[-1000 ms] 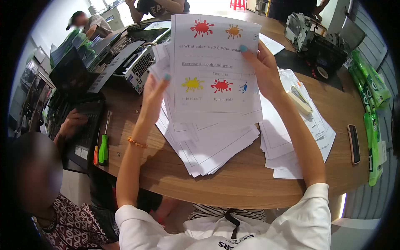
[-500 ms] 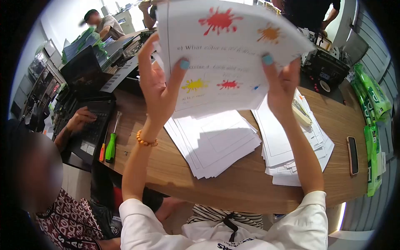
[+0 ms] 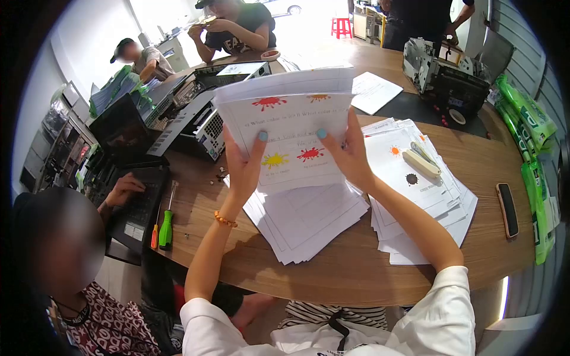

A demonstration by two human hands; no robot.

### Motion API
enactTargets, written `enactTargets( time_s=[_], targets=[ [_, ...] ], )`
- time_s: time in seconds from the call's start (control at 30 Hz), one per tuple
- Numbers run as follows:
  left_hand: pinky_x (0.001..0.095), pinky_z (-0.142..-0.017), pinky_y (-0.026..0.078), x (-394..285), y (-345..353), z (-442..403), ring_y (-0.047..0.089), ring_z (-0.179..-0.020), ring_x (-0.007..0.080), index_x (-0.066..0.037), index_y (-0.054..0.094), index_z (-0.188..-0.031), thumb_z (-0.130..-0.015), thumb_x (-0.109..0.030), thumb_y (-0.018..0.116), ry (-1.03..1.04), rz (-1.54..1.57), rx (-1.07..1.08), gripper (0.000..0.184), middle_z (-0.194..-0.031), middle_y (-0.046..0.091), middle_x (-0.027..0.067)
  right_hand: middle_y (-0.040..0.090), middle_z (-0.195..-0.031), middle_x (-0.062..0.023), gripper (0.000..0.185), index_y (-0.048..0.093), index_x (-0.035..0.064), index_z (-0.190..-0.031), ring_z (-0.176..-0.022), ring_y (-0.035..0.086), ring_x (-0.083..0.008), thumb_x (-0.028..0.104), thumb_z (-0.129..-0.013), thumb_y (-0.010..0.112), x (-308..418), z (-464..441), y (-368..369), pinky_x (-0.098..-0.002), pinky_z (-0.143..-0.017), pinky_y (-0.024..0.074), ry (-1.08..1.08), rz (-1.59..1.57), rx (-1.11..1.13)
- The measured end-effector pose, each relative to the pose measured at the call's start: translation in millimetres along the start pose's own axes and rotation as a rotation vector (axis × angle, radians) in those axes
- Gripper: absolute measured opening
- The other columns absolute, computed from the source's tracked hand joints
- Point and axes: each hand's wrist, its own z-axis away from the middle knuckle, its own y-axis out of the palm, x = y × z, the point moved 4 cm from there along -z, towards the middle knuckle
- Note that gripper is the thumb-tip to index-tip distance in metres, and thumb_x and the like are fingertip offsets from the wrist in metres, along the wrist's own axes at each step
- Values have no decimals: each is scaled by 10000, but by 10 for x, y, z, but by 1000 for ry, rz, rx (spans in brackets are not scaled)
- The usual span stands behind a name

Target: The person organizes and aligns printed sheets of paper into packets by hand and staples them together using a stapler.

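Note:
A bundle of printed worksheets (image 3: 300, 127) with coloured paint splats is held upright over the table. My left hand (image 3: 242, 169) grips its left side, thumb on the front and fingers behind. On the right side, my right hand (image 3: 351, 159) holds it the same way. Just below the bundle lies a fanned stack of white sheets (image 3: 306, 222). Another paper stack (image 3: 395, 222) is to the right, with a cream stapler-like object (image 3: 423, 163) lying on it.
A phone (image 3: 507, 210) lies near the right table edge. Green and orange screwdrivers (image 3: 166, 222) lie left, beside a laptop (image 3: 139, 196) that a seated person uses. An opened computer case (image 3: 211, 127) stands behind my left hand. Machine parts (image 3: 448, 83) sit at back right.
The worksheets have come down and their curled right side is now straighter. My right hand has moved left, closer to my left hand. The view has tilted up slightly.

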Motion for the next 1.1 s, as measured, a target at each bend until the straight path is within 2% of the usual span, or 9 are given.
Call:
enactTargets(
  time_s=[0.1,0.5,0.67,0.77,0.83,0.9,1.0,1.03,1.1],
  targets=[
    [258,-819,411,-46,25,-6,463,-967,125,20,206,-1296,-872,-76,503,122,-7,-7,526,-1134,445,126,575,-907,-149,245,356,41,-1056,-807,586,-139,89,-873,511,-68,-32,-27,-259,-626,503,141,-159,36],
    [258,-825,403,70,-5,18,445,-986,131,-5,177,-1319,-849,-37,479,13,69,65,560,-1167,417,122,585,-849,-140,260,402,9,-1067,-742,601,-155,118,-864,524,-186,46,34,-273,-626,505,125,-55,28],
    [238,-797,408,-9,-3,11,453,-976,108,-23,285,-1253,-848,-39,496,-67,242,-134,457,-1151,443,112,588,-869,-162,249,409,8,-1074,-777,603,-162,108,-869,508,-52,-47,42,-273,-655,503,51,18,51],
    [236,-807,409,-58,-10,-68,488,-950,106,-14,334,-1222,-843,-50,517,-173,319,-44,422,-1103,491,93,592,-896,-156,280,428,-7,-1101,-796,592,-152,108,-864,521,45,-165,2,-267,-663,492,163,-66,74],
    [234,-817,408,34,-33,-105,506,-942,112,-3,344,-1211,-830,-54,536,-257,323,-16,430,-1088,511,89,597,-930,-124,290,479,-35,-1095,-788,580,-135,107,-850,544,12,-193,-9,-251,-664,482,522,-243,178],
    [233,-827,407,168,-64,-82,525,-934,118,8,355,-1200,-816,-59,555,-340,330,6,438,-1073,530,85,600,-925,-95,284,495,-34,-1080,-787,577,-109,114,-846,558,-153,-214,-152,-229,-666,482,627,-181,304],
    [264,-851,423,336,-83,-60,551,-948,157,36,435,-1143,-731,-24,611,-506,66,43,452,-1078,547,126,602,-936,-75,283,524,-45,-1060,-785,571,-87,117,-834,577,-396,-121,-299,-210,-677,478,779,-162,543],
    [285,-868,415,263,-118,-118,535,-989,193,39,456,-1130,-707,-76,675,-152,-256,-94,489,-1086,546,140,600,-952,-82,289,537,-57,-1056,-783,566,-90,114,-827,583,-441,-71,-303,-213,-686,473,831,-227,656],
    [301,-878,410,123,-132,-146,516,-1022,214,40,462,-1126,-670,-141,735,-6,-623,-6,562,-1086,547,142,604,-920,-72,309,532,-52,-1074,-787,561,-82,121,-825,589,-522,15,-308,-209,-686,471,849,-223,711]
  ],
)
